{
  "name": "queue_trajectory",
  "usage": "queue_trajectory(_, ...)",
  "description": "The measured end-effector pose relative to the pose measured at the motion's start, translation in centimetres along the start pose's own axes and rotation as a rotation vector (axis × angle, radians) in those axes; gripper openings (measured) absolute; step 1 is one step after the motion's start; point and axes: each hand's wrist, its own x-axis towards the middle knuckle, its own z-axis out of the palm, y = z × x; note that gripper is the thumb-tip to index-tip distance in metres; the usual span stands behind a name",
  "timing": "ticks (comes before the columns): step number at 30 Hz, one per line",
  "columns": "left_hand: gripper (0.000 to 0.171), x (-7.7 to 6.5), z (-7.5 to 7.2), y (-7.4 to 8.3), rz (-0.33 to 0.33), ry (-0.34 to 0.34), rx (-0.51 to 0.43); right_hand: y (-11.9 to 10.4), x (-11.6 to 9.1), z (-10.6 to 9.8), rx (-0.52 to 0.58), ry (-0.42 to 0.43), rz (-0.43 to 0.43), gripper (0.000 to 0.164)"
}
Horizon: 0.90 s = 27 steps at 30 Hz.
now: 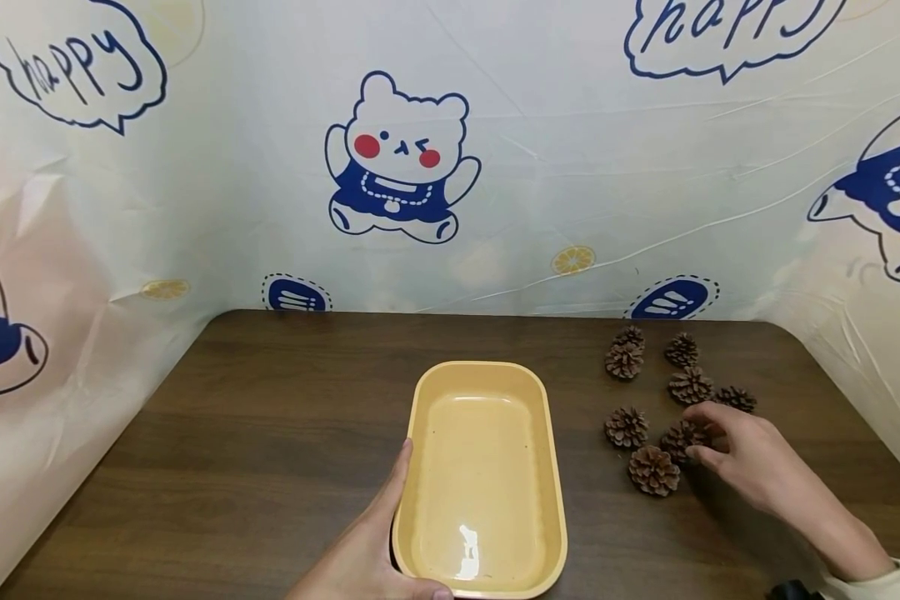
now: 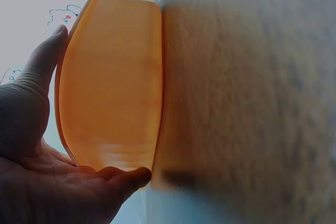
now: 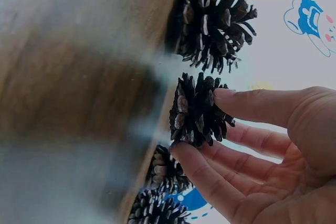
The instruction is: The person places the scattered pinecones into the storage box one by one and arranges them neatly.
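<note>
A yellow rectangular tray (image 1: 487,467) with rounded corners stands on the table, nothing lying in it. My left hand (image 1: 367,542) grips its near left corner, thumb at the front rim and fingers along the left side. In the left wrist view the outer wall of the tray (image 2: 113,77) is spread between thumb and fingers. To the right, my right hand (image 1: 757,454) pinches a brown pine cone (image 1: 681,442) between thumb and fingers. The right wrist view shows this pine cone (image 3: 197,111) between the fingertips, close to the table. Another pine cone (image 1: 654,471) is right beside it.
Several more pine cones lie on the right of the brown wooden table (image 1: 270,433), among them one left of the hand (image 1: 627,427), one farther back (image 1: 692,385) and one at the far edge (image 1: 681,349). A printed cloth (image 1: 525,167) surrounds the table's back and sides.
</note>
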Motion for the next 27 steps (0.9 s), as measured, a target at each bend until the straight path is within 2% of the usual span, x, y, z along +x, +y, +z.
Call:
queue_trajectory(6,0.145,0.0,0.2,0.2,-0.055,-0.017,-0.09,-0.5,0.1,-0.6,-0.005,0.006,0.004,0.037)
queue_trajectory(9,0.145,0.0,0.2,0.3,-0.064,-0.018,-0.105,-0.7,0.1,-0.8,-0.008,0.014,0.006,0.037)
queue_trajectory(13,0.146,0.0,0.2,0.4,-0.059,-0.016,-0.1,-1.0,0.1,-0.9,-0.001,0.028,0.002,0.038)
queue_trajectory(20,0.146,0.0,0.1,0.2,-0.012,-0.019,-0.08,-1.9,0.3,-1.1,-0.019,0.094,-0.045,0.04)
queue_trajectory(24,0.146,0.0,0.2,0.2,-0.036,-0.023,-0.11,-2.6,0.3,-1.2,-0.02,0.119,-0.061,0.039)
queue_trajectory(27,0.146,0.0,0.2,0.1,-0.03,-0.021,-0.097,-3.3,0.4,-1.2,-0.02,0.148,-0.08,0.04)
